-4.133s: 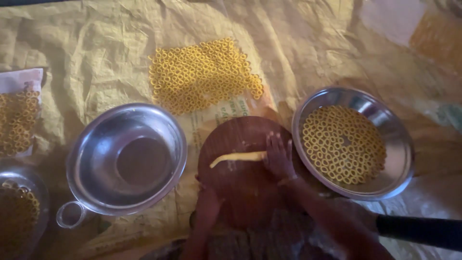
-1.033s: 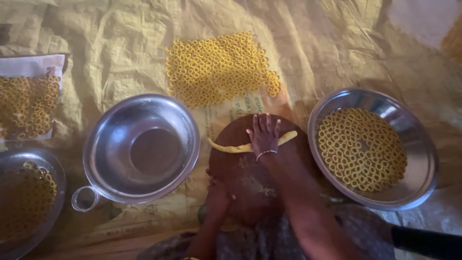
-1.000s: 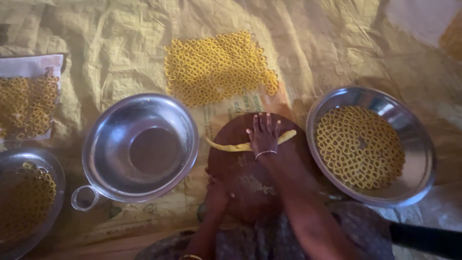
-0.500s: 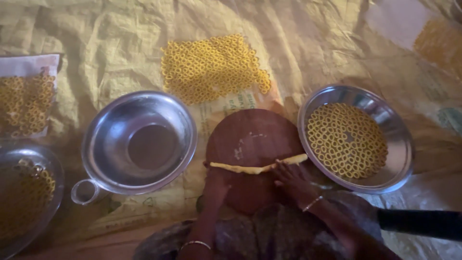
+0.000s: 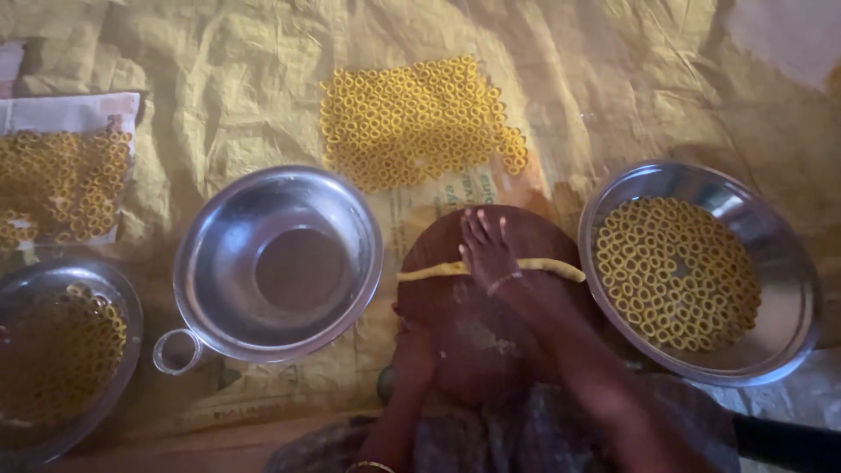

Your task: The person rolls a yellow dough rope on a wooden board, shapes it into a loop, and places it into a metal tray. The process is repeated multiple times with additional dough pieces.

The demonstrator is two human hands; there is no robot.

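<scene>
A round brown wooden board point(image 5: 438, 302) lies on the yellow sheet in front of me. Across it stretches a thin yellow dough rope point(image 5: 547, 264). My right hand point(image 5: 484, 250) presses flat on the middle of the rope, fingers spread and pointing away. My left hand point(image 5: 407, 328) rests at the board's near left edge, mostly in shadow; its fingers are hard to make out.
An empty steel bowl point(image 5: 219, 263) with a ring handle stands left of the board. A steel pan point(image 5: 788, 289) of yellow dough rings sits right. More rings lie in a patch point(image 5: 412, 118) beyond, on paper point(image 5: 61, 175) far left, and in another bowl point(image 5: 61, 350).
My right hand has slid forward over the rope, from the board's near right side to its middle. The rope has rolled away from me and grown a little longer.
</scene>
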